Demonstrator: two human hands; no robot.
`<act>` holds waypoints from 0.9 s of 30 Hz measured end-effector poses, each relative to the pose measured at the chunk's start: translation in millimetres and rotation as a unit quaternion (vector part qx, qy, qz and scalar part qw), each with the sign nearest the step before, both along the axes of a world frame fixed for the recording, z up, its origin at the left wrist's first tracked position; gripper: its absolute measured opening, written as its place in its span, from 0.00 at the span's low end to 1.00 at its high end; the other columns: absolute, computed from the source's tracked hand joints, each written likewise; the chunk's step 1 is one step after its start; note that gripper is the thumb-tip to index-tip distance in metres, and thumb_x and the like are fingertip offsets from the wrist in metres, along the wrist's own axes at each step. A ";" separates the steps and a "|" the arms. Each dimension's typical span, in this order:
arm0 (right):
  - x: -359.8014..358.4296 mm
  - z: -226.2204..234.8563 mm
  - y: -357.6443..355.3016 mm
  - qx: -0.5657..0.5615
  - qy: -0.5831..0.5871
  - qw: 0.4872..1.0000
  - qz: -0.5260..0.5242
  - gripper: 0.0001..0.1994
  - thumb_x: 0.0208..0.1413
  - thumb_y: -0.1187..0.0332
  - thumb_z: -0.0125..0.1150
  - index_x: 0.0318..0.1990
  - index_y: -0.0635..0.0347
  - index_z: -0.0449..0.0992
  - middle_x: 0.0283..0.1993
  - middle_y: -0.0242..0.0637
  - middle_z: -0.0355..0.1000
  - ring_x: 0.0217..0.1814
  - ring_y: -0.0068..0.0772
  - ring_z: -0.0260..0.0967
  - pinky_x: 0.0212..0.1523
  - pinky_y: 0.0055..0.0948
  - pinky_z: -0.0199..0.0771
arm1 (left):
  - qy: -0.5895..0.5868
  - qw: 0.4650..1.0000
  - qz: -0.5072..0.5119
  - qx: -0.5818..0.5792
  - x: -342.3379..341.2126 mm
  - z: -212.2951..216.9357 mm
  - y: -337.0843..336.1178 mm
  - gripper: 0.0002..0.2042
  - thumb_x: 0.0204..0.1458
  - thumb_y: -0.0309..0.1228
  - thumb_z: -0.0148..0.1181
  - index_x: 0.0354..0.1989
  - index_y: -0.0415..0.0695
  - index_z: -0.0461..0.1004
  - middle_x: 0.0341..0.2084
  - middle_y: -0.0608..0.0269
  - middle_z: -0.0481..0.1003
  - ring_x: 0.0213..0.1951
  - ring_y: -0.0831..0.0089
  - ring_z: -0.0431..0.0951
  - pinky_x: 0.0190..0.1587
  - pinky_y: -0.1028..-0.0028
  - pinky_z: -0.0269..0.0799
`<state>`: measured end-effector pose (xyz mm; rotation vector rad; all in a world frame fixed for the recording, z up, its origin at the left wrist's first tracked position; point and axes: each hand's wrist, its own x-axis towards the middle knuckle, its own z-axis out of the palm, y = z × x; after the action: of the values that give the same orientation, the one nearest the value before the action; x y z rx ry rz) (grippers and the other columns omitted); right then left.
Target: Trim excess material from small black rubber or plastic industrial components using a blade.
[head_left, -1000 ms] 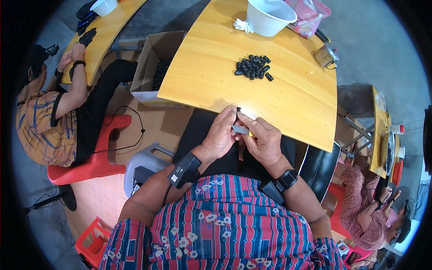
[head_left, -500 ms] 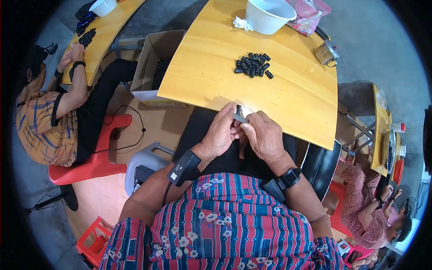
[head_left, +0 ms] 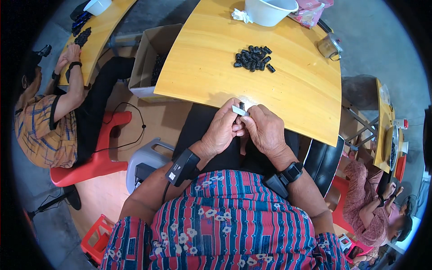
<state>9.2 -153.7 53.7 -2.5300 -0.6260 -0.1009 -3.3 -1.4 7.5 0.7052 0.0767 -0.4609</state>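
Observation:
Just off the table's near edge, my left hand [head_left: 220, 132] is closed around a small black cylindrical part [head_left: 242, 105], whose upper end shows above the fingers. My right hand [head_left: 269, 132] pinches a short, flat metal blade [head_left: 239, 110] between thumb and fingers. The blade lies across the black part, close to the left fingertips; whether its edge touches the part cannot be made out. Farther up the table sits a loose pile of similar black parts [head_left: 254, 58].
On the yellow table [head_left: 202, 67] stand a white tub [head_left: 270, 13], crumpled white tissue [head_left: 241, 15], a pink bag [head_left: 310, 12] and a lidded cup [head_left: 330, 47]. Left of it is a cardboard box [head_left: 148, 63] holding dark pieces. Other people sit at tables on both sides.
The blade has tilted and risen slightly, its flat face now bright across the black part. Both hands stay close together. The whole view has shifted a little.

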 end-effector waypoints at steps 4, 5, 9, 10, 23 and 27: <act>0.9 0.6 -1.2 -0.002 0.003 1.000 0.004 0.14 0.55 0.57 0.56 0.33 0.59 0.69 0.29 0.42 0.68 0.31 0.50 0.70 0.31 0.41 0.71 | 0.017 1.000 0.005 0.017 -0.4 -2.5 -1.5 0.09 0.63 0.42 0.45 0.40 0.51 0.64 0.33 0.73 0.64 0.35 0.83 0.67 0.36 0.79 0.67; 1.0 0.7 -0.7 -0.001 0.006 1.000 0.003 0.14 0.56 0.57 0.56 0.32 0.59 0.69 0.29 0.42 0.68 0.31 0.50 0.70 0.31 0.41 0.71 | 0.018 1.000 0.005 0.017 -0.6 -4.1 -1.2 0.09 0.63 0.42 0.45 0.40 0.51 0.64 0.33 0.73 0.64 0.35 0.83 0.67 0.36 0.79 0.67; 2.8 0.9 -0.9 -0.009 0.015 1.000 0.007 0.14 0.56 0.56 0.55 0.32 0.58 0.69 0.29 0.42 0.69 0.32 0.50 0.70 0.31 0.41 0.71 | 0.009 1.000 0.005 0.000 -0.4 -6.8 -1.4 0.09 0.63 0.42 0.45 0.41 0.52 0.64 0.34 0.73 0.65 0.36 0.82 0.68 0.37 0.79 0.67; 3.3 1.4 -1.2 -0.009 0.016 1.000 0.007 0.14 0.56 0.56 0.55 0.32 0.58 0.69 0.29 0.42 0.69 0.32 0.50 0.70 0.31 0.41 0.71 | 0.011 1.000 0.005 -0.004 -0.2 -6.7 -1.8 0.09 0.63 0.42 0.45 0.41 0.52 0.64 0.34 0.73 0.65 0.36 0.82 0.68 0.36 0.79 0.67; 1.6 4.9 2.5 -0.035 0.044 0.998 -0.011 0.14 0.58 0.56 0.52 0.32 0.58 0.70 0.30 0.42 0.70 0.32 0.49 0.71 0.33 0.43 0.71 | 0.011 0.999 0.009 -0.031 2.2 -0.5 -4.0 0.06 0.64 0.36 0.41 0.38 0.51 0.64 0.28 0.74 0.62 0.28 0.85 0.60 0.28 0.82 0.57; 1.6 3.7 3.3 -0.033 0.049 0.998 -0.021 0.14 0.58 0.56 0.51 0.32 0.58 0.70 0.29 0.43 0.70 0.32 0.50 0.71 0.32 0.43 0.71 | 0.012 0.999 0.013 -0.032 1.3 3.3 -5.1 0.06 0.64 0.36 0.41 0.37 0.50 0.64 0.27 0.74 0.62 0.27 0.85 0.59 0.28 0.82 0.57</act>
<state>10.8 -150.3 57.5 -2.5942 -0.5458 0.0284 -2.0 -6.5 10.8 0.6347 0.0926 -0.4442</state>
